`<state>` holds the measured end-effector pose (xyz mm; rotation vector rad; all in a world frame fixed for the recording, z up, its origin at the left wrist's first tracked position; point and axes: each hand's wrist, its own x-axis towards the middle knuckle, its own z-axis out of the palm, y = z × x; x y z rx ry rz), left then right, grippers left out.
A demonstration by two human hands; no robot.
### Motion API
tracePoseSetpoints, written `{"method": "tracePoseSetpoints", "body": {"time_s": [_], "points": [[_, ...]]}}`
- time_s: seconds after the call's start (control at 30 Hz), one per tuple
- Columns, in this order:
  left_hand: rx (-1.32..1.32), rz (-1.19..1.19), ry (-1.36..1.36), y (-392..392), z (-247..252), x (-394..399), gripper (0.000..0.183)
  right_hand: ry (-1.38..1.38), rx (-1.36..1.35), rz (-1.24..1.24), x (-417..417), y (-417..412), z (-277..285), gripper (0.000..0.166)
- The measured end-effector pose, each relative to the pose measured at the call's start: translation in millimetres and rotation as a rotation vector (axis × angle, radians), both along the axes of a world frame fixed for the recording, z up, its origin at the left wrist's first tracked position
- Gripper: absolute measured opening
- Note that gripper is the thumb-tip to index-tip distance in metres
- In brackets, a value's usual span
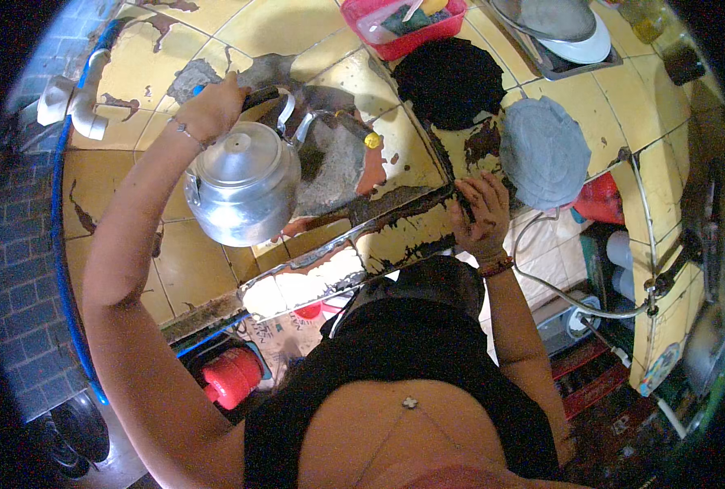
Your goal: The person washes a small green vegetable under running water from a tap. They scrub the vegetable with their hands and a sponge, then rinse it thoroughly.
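My left hand is closed around the dark handle of a metal kettle, whose lid is on and whose spout points to the upper right. The kettle is over the yellow tiled counter; whether it touches the surface I cannot tell. Near the spout's tip is a yellow knob beside a worn patch of bare cement. My right hand rests at the counter's front edge, its fingers partly spread and nothing seen in them. Just above it lie a black round cloth or mat and a grey round one.
A pink basin with sponges stands at the top. Plates and a metal lid sit on a tray at upper right. White pipe and a blue hose run along the left. A grey hose loops at right. Red containers stand below.
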<state>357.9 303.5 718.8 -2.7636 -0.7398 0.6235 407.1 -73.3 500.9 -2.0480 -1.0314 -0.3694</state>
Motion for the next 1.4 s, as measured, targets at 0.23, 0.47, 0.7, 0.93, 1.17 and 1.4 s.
{"method": "tracePoseSetpoints", "body": {"time_s": [0.23,0.47,0.7,0.93,1.17,1.4], "points": [[0.014,-0.11,0.144,-24,13,6,0.03,0.012,0.041,-0.008,0,1,3,0.031],[0.002,-0.094,0.096,-14,-1,3,0.03,0.024,0.021,-0.022,-1,0,5,0.031],[-0.008,-0.293,0.127,-45,14,1,0.031,-0.003,0.026,-0.011,0,-1,2,0.031],[0.0,-0.212,0.124,-46,11,0,0.031,0.017,0.038,-0.018,0,-1,-1,0.031],[-0.026,-0.169,0.096,-62,24,0,0.028,0.063,0.051,-0.008,0,-1,3,0.032],[-0.001,-0.225,0.125,-73,36,-3,0.031,0.03,0.029,-0.005,-1,-3,7,0.033]]}}
